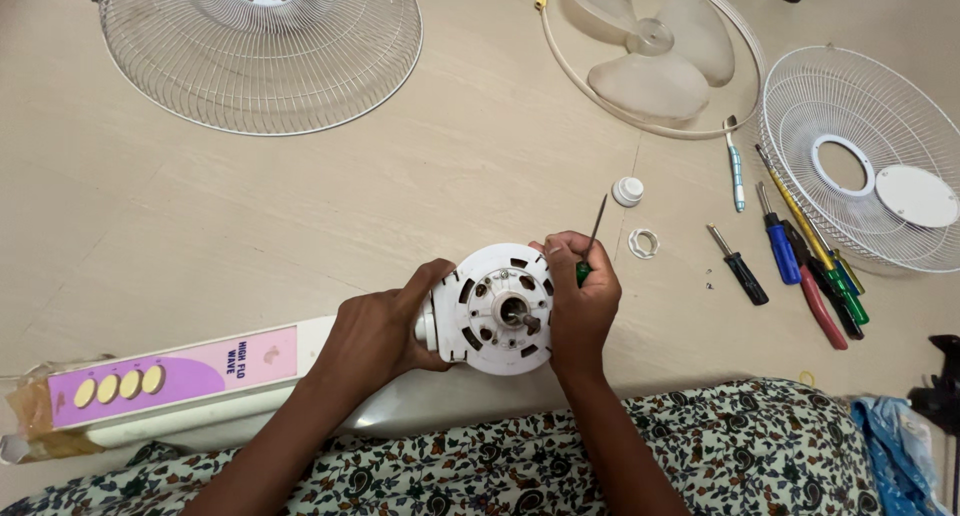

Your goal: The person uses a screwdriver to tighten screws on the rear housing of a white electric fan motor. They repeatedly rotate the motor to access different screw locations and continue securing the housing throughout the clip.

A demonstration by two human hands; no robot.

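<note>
Two hands meet at the centre of the head view, both on a white fan motor housing (497,309) that lies on its side on the beige floor (300,206), its round face and short metal shaft turned up toward the camera. The left hand (380,331) wraps the back of the housing, fingers curled and clamped around it. The right hand (582,296) rests against the housing's right edge, its fingers closed on a green-handled screwdriver (590,244) whose thin blade points up and away; whether the thumb also presses the housing is hard to tell.

From the housing the white fan stand (180,376), with a purple panel and yellow buttons, runs to the lower left of the frame.

The housing looks like rigid plastic around a heavy motor core, smooth-skinned and slotted, so it should be dense for its size and a little slippery; the rim and the rear neck look like the soundest places to grip, away from the shaft.

Upper left lies a wire grille (262,46); upper right a clear fan blade (650,51) and a second grille (868,161). A row of screwdrivers (800,261) lies at right, with a white cap (628,191) and a ring nut (643,243) near the right hand.
</note>
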